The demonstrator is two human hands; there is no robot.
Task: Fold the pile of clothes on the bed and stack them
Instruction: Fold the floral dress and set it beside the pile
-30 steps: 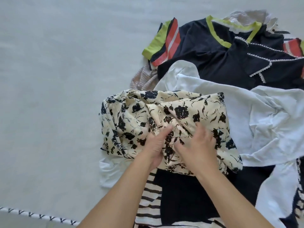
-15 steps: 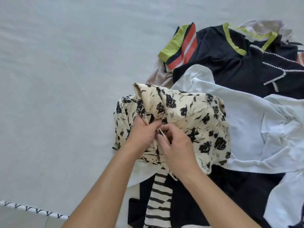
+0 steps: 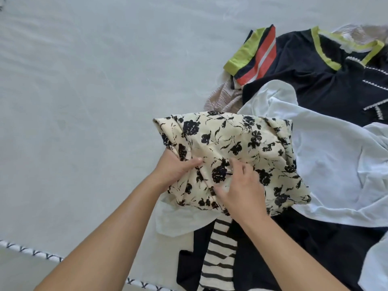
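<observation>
A cream garment with black flowers (image 3: 231, 143) lies bunched on top of the pile of clothes at the bed's right side. My left hand (image 3: 176, 166) grips its left lower edge, thumb over the cloth. My right hand (image 3: 241, 190) pinches a fold near the garment's middle, fingers curled into the fabric. Under it lie a white shirt (image 3: 336, 164), a navy top with lime and red trim (image 3: 304, 70), a black-and-white striped piece (image 3: 220, 259) and black cloth (image 3: 315, 248).
The pale grey bed sheet (image 3: 84, 101) stretches wide to the left and far side. Its near edge with a black-and-white stitched border (image 3: 31, 252) runs along the bottom left. A beige knit piece (image 3: 222, 97) pokes out beside the navy top.
The floral garment has been turned and spread flatter, a smoother face now on top. Both hands have shifted their hold on its near edge. The view moved left.
</observation>
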